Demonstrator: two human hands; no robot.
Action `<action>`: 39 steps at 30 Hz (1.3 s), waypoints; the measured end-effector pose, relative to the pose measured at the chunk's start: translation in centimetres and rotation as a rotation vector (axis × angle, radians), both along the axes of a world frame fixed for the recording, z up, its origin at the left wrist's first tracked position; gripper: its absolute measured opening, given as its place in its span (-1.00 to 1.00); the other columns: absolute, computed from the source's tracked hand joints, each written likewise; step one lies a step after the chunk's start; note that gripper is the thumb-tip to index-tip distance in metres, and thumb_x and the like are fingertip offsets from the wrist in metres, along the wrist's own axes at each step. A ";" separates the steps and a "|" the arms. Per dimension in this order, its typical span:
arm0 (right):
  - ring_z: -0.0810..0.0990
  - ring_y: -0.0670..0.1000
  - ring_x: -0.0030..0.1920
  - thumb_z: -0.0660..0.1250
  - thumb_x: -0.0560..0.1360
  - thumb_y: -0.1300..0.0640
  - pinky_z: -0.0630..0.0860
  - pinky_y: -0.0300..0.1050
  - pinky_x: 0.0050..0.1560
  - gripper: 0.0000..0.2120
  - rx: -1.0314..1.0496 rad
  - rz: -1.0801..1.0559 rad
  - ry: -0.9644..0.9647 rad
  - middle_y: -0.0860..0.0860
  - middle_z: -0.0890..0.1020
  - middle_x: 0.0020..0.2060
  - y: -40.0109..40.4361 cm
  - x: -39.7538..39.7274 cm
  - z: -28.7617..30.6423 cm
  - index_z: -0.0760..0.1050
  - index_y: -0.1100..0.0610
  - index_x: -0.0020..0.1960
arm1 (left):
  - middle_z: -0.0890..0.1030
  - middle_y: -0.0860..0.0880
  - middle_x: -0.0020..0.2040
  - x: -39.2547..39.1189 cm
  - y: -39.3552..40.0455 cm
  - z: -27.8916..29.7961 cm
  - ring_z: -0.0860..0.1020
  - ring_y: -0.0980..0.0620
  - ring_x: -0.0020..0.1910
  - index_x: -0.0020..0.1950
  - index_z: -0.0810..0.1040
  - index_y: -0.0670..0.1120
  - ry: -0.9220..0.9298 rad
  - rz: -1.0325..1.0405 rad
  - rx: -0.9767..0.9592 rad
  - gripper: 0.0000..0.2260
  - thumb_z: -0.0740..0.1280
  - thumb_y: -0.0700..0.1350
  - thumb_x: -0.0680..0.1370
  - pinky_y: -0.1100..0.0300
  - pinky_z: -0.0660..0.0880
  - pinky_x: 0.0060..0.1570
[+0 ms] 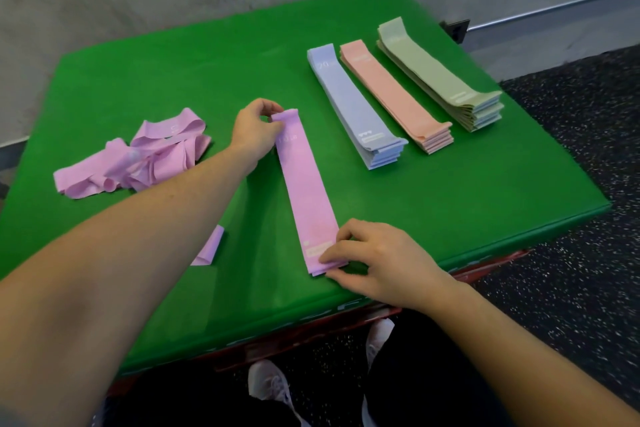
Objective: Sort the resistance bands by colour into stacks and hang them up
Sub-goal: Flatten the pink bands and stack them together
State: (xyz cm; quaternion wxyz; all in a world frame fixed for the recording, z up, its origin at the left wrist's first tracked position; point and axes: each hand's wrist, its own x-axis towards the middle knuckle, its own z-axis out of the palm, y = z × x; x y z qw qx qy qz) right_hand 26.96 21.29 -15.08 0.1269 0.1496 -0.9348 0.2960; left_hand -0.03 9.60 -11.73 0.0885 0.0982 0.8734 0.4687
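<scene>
I'm squaring the pink band stack [306,194] on the green desk [180,73], left hand [254,135] pinching its far end, right hand [377,260] its near end; next, flatten another from the loose pink pile [138,156].

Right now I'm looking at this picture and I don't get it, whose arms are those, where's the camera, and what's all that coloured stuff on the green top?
There is no machine here. The arms belong to a person, and the single picture comes from a camera worn on their head, looking forward and down, so you also see their shoes at the bottom.

They stand at a green table. On its far right lie three tidy stacks of stretchy exercise bands: a blue stack, a peach stack and a green stack.

In the middle is a flat pink stack. The left hand pinches its far end, and the right hand has a grip on its near end, as if lining the bands up.

To the left sits a loose pink pile not yet sorted, and one stray pink band peeks out beside the left forearm.
</scene>
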 end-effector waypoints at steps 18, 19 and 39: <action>0.31 -0.09 -0.38 0.46 0.51 0.13 0.33 -0.27 -0.25 -0.84 -0.640 -0.177 -0.193 -0.12 0.52 -0.19 -0.7 -0.4 1.1 0.62 -0.03 0.08 | 0.54 0.02 0.00 7.6 -11.2 3.1 0.41 0.18 -0.30 0.13 0.51 -0.06 0.266 -0.069 0.063 -0.86 0.28 -0.26 0.63 0.39 0.37 -0.37; 0.31 -0.09 -0.38 0.45 0.52 0.16 0.33 -0.27 -0.26 -0.85 -0.657 -0.191 -0.185 -0.12 0.52 -0.21 -1.2 -0.5 1.4 0.62 -0.02 0.07 | 0.54 0.01 0.00 8.2 -12.5 3.1 0.44 0.18 -0.24 0.12 0.51 -0.08 0.284 -0.059 0.067 -0.87 0.27 -0.27 0.63 0.36 0.41 -0.30; 0.51 -0.05 -0.02 0.39 0.51 0.01 0.45 -0.12 0.00 -0.72 -0.073 -0.137 -0.189 -0.04 0.61 0.03 -17.3 -10.5 7.1 0.57 0.01 0.20 | 0.50 -0.02 0.37 13.7 -24.9 -2.7 0.44 -0.04 0.36 0.35 0.48 -0.05 0.481 -0.056 -0.335 -0.69 0.30 -0.02 0.62 -0.03 0.37 0.35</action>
